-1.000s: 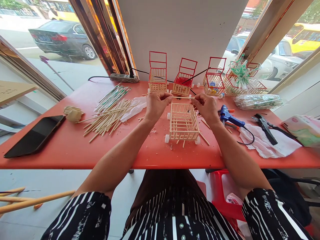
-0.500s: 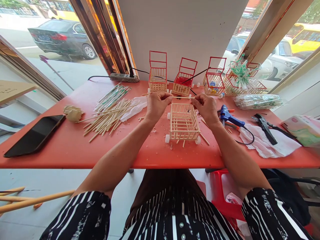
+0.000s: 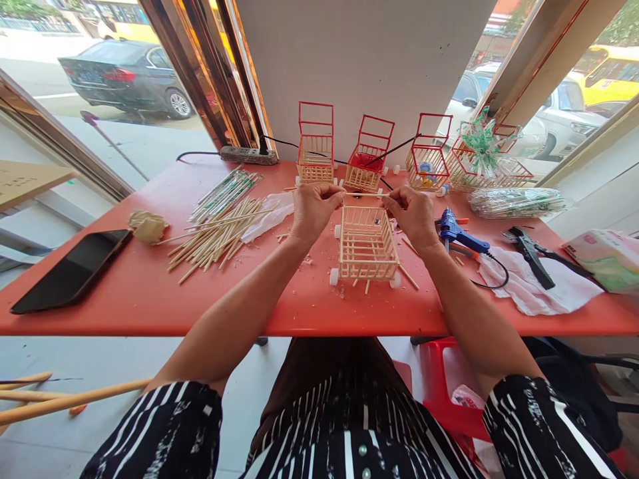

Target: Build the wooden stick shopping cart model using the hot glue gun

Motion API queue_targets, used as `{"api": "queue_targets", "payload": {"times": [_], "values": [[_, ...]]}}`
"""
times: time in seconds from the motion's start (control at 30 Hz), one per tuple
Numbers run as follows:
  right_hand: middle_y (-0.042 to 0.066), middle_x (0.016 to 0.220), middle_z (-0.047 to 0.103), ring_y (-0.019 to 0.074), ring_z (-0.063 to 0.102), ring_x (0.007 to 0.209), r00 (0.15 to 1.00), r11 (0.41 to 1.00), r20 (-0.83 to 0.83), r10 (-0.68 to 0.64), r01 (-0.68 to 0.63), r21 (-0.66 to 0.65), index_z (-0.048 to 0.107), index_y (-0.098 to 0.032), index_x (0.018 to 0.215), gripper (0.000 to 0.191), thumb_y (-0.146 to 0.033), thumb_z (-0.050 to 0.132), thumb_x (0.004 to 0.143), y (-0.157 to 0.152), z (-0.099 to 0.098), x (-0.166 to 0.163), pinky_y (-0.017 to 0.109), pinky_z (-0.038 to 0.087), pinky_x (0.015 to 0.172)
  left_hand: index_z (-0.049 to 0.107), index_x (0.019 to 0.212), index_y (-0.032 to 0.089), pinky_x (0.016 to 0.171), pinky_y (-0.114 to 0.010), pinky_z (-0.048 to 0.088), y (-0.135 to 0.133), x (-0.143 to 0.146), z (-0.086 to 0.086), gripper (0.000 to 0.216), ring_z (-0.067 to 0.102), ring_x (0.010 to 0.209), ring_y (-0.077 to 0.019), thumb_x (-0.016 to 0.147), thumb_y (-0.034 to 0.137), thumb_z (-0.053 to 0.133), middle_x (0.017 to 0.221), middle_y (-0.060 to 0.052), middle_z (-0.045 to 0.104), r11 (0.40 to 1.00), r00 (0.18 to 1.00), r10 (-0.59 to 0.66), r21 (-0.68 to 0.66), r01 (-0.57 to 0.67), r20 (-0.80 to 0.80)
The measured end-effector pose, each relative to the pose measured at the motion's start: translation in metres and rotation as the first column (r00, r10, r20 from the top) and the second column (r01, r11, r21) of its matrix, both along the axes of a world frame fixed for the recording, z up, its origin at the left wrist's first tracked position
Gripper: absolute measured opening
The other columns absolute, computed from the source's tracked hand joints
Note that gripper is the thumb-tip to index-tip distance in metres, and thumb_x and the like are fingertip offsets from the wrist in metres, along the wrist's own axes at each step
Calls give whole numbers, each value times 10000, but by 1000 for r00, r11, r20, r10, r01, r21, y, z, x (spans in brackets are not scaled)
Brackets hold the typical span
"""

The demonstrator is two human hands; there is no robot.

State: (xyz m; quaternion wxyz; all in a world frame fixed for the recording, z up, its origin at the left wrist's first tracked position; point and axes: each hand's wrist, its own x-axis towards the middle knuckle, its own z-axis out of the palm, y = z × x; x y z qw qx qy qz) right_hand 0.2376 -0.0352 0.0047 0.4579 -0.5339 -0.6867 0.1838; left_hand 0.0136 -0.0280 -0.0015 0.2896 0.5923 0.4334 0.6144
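Observation:
A thin wooden stick (image 3: 363,194) runs level between my two hands, just beyond the far end of a small cart. My left hand (image 3: 316,207) pinches its left end between thumb and fingers. At the other end, my right hand (image 3: 411,211) grips it the same way. Below and between my forearms stands the small wooden-stick cart (image 3: 368,243), an open basket with slatted sides and white wheels. Whether the stick touches the cart's far rim, I cannot tell.
Loose wooden sticks (image 3: 212,239) and a phone (image 3: 70,273) lie left. Carts with red handles (image 3: 315,156) line the back. On the right are a blue glue gun (image 3: 462,234), black-handled pliers (image 3: 532,258) and a white cloth (image 3: 564,286). The red table (image 3: 299,313) ends near my body.

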Motion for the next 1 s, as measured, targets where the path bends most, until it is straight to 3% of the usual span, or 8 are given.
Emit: {"api": "queue_targets", "payload": {"times": [0.23, 0.57, 0.77, 1.0], "values": [[50, 837, 773, 198, 724, 726, 1000, 999, -14, 23, -24, -37, 679, -223, 857, 228, -431, 772, 877, 5, -1, 5, 324, 582, 675, 810, 751, 165, 689, -215, 596, 0, -6, 0, 167, 689, 626, -94, 801, 32, 722, 724, -7, 771, 995, 995, -89, -37, 91, 52], [71, 846, 784, 204, 686, 734, 999, 1000, 50, 9, -8, -9, 721, -214, 872, 298, -505, 667, 910, 4, -2, 4, 299, 518, 608, 773, 702, 177, 632, -213, 563, 1, -1, -2, 114, 648, 600, -104, 795, 122, 735, 643, 11, 712, 999, 999, -40, 21, 40, 0], [34, 718, 711, 189, 639, 677, 998, 1000, 59, -13, 13, -1, 727, -218, 845, 266, -469, 674, 917, 3, -2, 3, 293, 516, 593, 756, 669, 185, 650, -227, 557, -2, -1, 1, 151, 671, 613, -120, 811, 132, 747, 633, 11, 718, 1000, 999, 8, 8, -8, -50], [44, 758, 725, 189, 644, 682, 999, 1000, 50, -3, 3, 7, 727, -219, 854, 325, -530, 668, 927, 1, -2, 2, 298, 510, 592, 747, 677, 185, 648, -235, 558, -3, -1, 1, 141, 665, 602, -120, 810, 140, 758, 627, 13, 715, 1000, 999, -16, 17, 17, -43]]}}
